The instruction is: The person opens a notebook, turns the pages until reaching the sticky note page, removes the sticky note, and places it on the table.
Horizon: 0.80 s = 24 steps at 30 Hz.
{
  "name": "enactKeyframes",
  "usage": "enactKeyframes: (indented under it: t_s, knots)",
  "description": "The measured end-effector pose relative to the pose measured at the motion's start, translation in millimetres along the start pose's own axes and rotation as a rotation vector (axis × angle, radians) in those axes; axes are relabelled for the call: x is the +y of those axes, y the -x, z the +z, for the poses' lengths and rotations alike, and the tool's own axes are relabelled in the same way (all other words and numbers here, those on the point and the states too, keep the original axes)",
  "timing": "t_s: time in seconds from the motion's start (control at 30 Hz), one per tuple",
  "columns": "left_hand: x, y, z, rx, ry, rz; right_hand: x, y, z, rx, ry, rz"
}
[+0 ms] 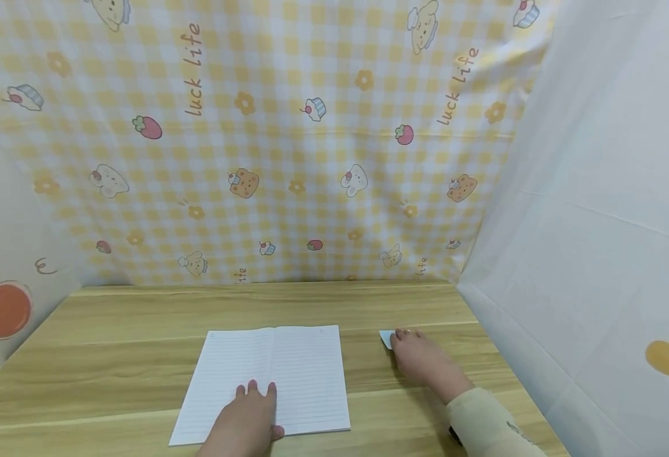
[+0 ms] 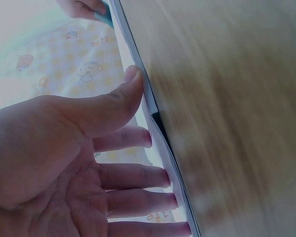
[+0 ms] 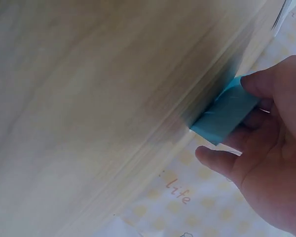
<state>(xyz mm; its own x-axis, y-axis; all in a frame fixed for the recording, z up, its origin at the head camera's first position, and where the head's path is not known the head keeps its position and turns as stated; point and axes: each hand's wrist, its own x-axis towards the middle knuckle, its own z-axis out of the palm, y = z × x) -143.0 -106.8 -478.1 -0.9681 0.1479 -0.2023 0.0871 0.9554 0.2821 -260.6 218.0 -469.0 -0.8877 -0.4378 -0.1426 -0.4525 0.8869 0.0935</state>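
An open lined notebook (image 1: pixel 306 381) lies flat on the wooden table, pages up. My left hand (image 1: pixel 244 419) rests on its lower middle with straight, spread fingers. In the left wrist view the left hand (image 2: pixel 64 153) has its fingertips on the page and its thumb at the notebook's near edge. To the right of the notebook, my right hand (image 1: pixel 423 358) holds a small light-blue sheet of paper (image 1: pixel 387 338) close to the tabletop. The right wrist view shows this blue paper (image 3: pixel 224 113), slightly bent, pinched between thumb and fingers of the right hand (image 3: pixel 271 138).
The wooden table (image 1: pixel 112 355) meets a yellow checked cloth (image 1: pixel 289 146) at the back. White cloth (image 1: pixel 614 209) hangs along the right side, and more on the left. A small dark object (image 1: pixel 454 435) is mostly hidden under the right sleeve (image 1: pixel 485 419).
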Motion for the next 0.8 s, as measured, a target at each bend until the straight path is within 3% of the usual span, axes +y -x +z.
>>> enactKeyframes:
  t_s: [0.23, 0.47, 0.6, 0.8]
  knots:
    - [-1.0, -2.9, 2.5, -0.010, 0.001, 0.002, -14.8, 8.6, -3.3, -0.090, -0.129, 0.070]
    - [-5.1, -4.4, 5.7, -0.033, 0.004, -0.007, -28.4, 7.6, -5.4, -0.097, -0.206, 0.052]
    - [-3.7, -4.0, 4.9, -0.051, 0.011, -0.014, -14.2, 9.3, -1.8, -0.083, -0.297, 0.083]
    - [-0.7, 1.7, -2.4, -0.031, 0.020, 0.004, 17.1, 12.0, 3.2, -0.097, -0.337, 0.163]
